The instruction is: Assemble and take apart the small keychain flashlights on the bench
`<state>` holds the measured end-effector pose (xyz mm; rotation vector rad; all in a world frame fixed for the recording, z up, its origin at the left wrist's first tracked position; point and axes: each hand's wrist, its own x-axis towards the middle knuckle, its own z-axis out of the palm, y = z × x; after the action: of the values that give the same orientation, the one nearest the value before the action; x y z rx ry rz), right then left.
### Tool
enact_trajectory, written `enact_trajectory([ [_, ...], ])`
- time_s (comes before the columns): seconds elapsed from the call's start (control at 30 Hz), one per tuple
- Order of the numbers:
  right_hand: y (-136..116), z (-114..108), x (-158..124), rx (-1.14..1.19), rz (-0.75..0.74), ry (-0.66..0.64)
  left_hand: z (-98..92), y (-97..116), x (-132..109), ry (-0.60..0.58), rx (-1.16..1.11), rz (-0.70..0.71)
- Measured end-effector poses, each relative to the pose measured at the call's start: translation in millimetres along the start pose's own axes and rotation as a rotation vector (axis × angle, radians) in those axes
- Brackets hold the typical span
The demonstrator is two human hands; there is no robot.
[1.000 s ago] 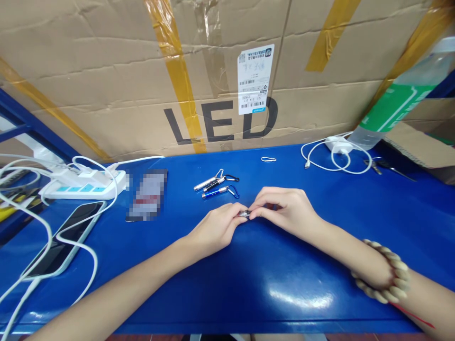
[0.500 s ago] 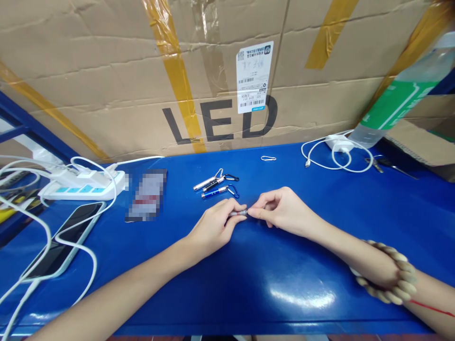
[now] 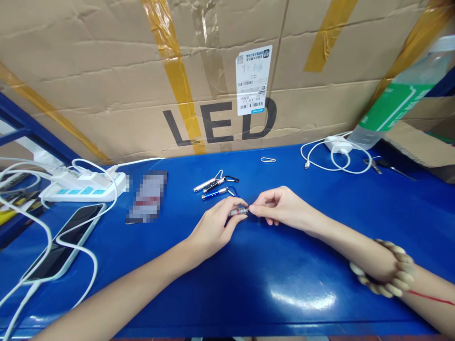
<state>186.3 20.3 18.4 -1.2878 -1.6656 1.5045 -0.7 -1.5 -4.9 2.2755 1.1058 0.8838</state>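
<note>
Between the thumb and fingers of my left hand (image 3: pixel 213 225) is a small silver mini flashlight (image 3: pixel 239 211) with a reddish mark on its barrel. My right hand (image 3: pixel 275 206) pinches the dark end of it, fingertips closed and hiding what they grip. Just beyond my left hand lie a blue mini flashlight (image 3: pixel 214 193), a black one (image 3: pixel 212 185) and a silver one (image 3: pixel 205 184), each with a carabiner clip. A loose silver carabiner (image 3: pixel 268 160) rests farther back, apart from both hands.
A large cardboard box (image 3: pixel 121 85) stands along the back of the blue table (image 3: pixel 249 289). At left are a power strip (image 3: pixel 85 193), cables and a phone (image 3: pixel 64 244), with a blurred packet (image 3: pixel 147 196) beside them. A bottle (image 3: pixel 394 106), charger and keys (image 3: pixel 372 166) sit at right.
More of the flashlight's barrel now shows between my left fingers. My right fingertips have shifted slightly to the right at its end. The other things stay in place.
</note>
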Motion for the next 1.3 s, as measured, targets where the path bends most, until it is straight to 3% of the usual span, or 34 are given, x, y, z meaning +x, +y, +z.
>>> enact_trajectory([
  [0.37,6.0,-0.4,1.1,-0.066,0.051,0.003,-5.3,4.0,-0.7,-0.106,0.027,0.187],
  [0.7,9.1,2.8,0.3,-0.117,0.022,0.033,-3.3,-0.5,-0.1,-0.090,0.130,0.283],
  [0.87,11.3,3.1,0.1,-0.174,-0.204,0.092,-1.7,1.8,1.2,-0.062,0.147,0.242],
  [1.03,6.4,6.0,-7.3,-0.299,-0.663,0.281,-2.9,4.6,1.9,-0.030,0.070,0.118],
  [1.17,5.4,2.3,-9.4,-0.432,-0.931,0.227,-4.3,4.8,1.8,-0.064,0.028,0.098],
  [1.3,9.7,-6.0,-7.8,-0.612,-0.997,0.172,-5.2,4.3,2.6,-0.072,-0.026,0.066],
])
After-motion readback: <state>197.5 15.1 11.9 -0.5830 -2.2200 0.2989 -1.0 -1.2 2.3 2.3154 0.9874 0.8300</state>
